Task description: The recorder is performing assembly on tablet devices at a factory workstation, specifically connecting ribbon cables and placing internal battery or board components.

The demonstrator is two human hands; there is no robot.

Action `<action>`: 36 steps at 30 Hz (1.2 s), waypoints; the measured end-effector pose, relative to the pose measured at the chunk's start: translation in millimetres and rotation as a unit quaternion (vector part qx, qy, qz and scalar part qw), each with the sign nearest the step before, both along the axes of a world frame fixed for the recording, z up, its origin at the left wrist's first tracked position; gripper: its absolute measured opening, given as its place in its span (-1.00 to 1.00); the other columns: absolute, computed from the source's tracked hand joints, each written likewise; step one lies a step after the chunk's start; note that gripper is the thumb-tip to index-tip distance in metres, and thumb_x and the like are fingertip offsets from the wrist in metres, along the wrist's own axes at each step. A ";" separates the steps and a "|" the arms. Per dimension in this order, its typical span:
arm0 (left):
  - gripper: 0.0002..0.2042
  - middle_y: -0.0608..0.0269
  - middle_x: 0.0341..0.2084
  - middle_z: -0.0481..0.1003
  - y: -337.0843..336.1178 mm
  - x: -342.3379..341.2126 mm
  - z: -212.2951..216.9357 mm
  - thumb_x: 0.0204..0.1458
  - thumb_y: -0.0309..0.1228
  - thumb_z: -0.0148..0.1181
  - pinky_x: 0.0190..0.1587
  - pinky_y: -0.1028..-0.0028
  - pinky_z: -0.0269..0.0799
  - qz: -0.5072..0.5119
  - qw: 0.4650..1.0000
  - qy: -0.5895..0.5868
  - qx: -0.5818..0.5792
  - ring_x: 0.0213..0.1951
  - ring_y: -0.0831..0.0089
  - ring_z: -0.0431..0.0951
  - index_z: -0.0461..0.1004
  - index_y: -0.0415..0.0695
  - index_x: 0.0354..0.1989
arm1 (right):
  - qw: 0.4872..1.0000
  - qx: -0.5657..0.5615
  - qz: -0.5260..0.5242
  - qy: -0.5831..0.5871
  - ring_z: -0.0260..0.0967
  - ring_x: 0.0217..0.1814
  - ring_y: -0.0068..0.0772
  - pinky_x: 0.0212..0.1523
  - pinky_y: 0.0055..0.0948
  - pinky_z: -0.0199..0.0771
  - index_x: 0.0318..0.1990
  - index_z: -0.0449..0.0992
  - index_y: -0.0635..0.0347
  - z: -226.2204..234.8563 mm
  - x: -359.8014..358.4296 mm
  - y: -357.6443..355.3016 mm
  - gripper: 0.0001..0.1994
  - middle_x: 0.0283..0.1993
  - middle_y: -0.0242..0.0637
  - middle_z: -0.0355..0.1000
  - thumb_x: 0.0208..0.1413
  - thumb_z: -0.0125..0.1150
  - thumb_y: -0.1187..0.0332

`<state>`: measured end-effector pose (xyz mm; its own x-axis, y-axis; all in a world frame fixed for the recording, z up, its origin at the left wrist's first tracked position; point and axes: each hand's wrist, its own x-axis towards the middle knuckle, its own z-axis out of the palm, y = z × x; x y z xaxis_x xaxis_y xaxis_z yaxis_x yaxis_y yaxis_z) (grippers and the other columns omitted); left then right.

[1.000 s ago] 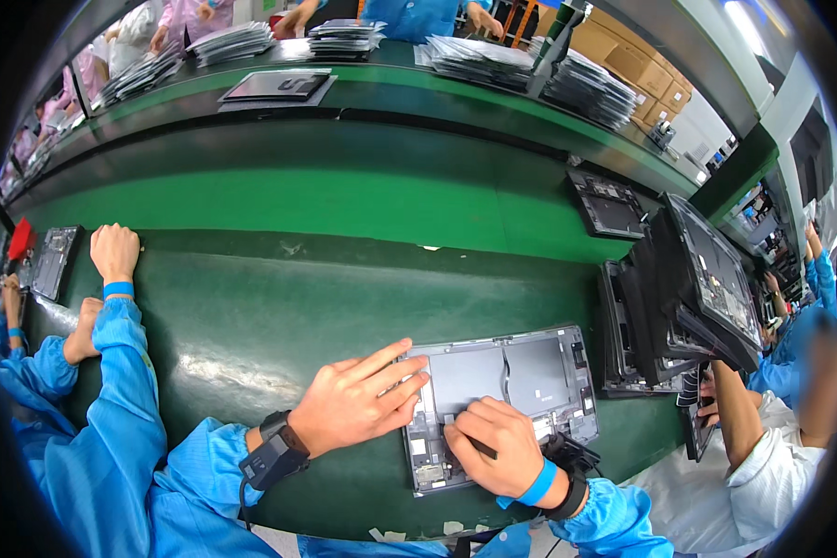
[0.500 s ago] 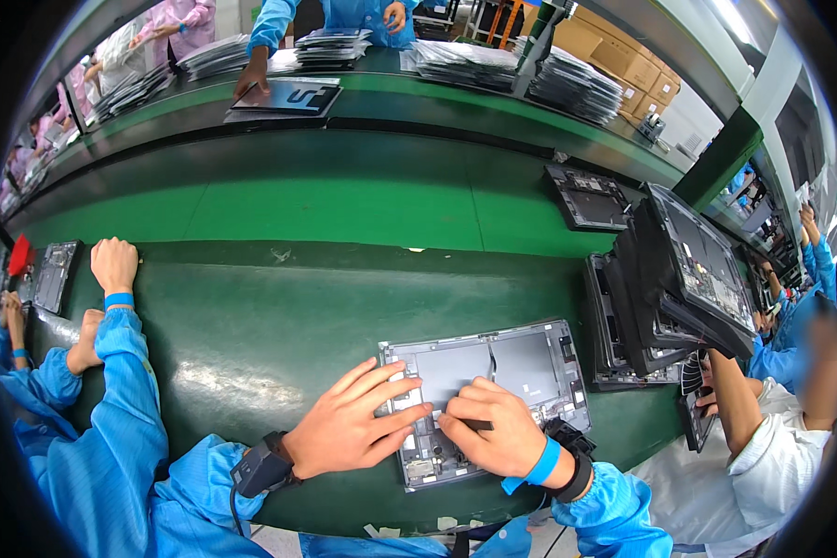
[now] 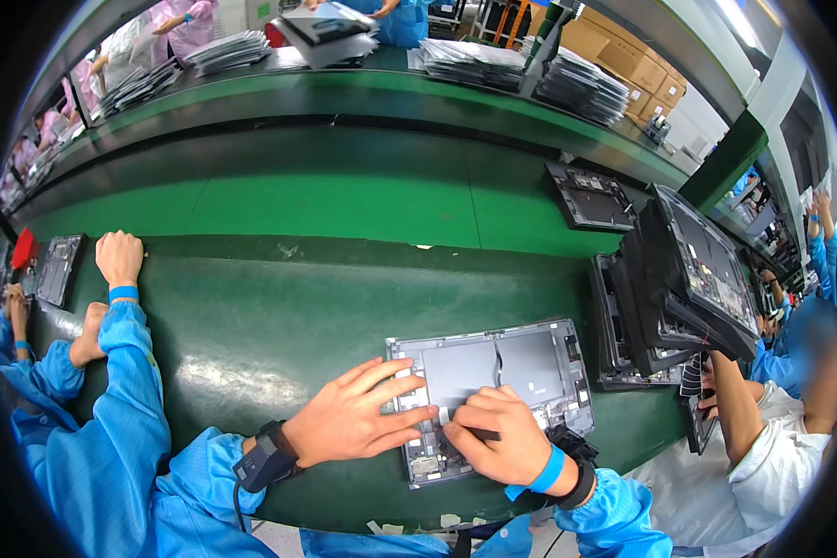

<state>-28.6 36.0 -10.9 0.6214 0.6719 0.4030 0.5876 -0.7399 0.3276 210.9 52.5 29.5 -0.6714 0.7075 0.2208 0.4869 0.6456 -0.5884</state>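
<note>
Your right hand [image 3: 502, 439] is pinched shut on a small dark stick [image 3: 484, 434], right above the near side of the open tablet [image 3: 458, 367]. The tablet lies flat on the green table [image 3: 223, 307] before you, long side running left to right. Your left hand [image 3: 352, 416] is spread flat, holding nothing, fingertips over its left end.

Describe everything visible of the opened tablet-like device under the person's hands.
The opened device is a thin, rectangular dark-grey shell, seemingly metal, lying flat and slightly askew on the green tabletop, inner side up. Smooth grey panels fill its middle, with a dark curved strip between them; small parts line its sides. The left hand rests spread fingers on its left side. The right hand, gripping a slim dark tool, covers its near middle; tip contact is hidden.
</note>
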 end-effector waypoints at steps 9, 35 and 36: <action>-0.67 0.30 0.02 0.43 -3.2 3.8 3.7 0.08 -0.18 0.20 0.19 0.20 0.34 0.025 0.998 0.040 0.028 0.13 0.29 0.40 0.55 0.23 0.05 | 0.997 -0.042 -0.027 0.063 0.36 -0.55 -0.10 -0.56 -0.24 0.33 -0.48 0.49 0.20 -12.8 3.6 0.2 -0.86 -0.56 -0.23 0.31 0.07 0.26 0.40; -0.67 0.32 0.04 0.44 -2.8 4.3 -5.0 0.01 -0.22 0.24 0.18 0.18 0.33 0.028 0.999 0.008 0.028 0.10 0.27 0.42 0.59 0.26 0.00 | 0.999 0.020 -0.035 0.009 0.35 -0.49 -0.25 -0.49 -0.30 0.36 -0.50 0.50 0.18 -4.6 2.9 -13.7 -0.90 -0.53 -0.30 0.32 -0.02 0.28 0.43; -0.67 0.32 0.04 0.44 -4.2 4.0 -4.8 0.01 -0.22 0.24 0.18 0.18 0.33 0.027 0.999 0.007 0.030 0.10 0.27 0.42 0.59 0.26 0.00 | 0.999 0.000 -0.044 0.024 0.33 -0.51 -0.22 -0.51 -0.30 0.35 -0.50 0.50 0.24 -2.4 4.8 -13.3 -0.91 -0.53 -0.27 0.34 -0.04 0.29 0.48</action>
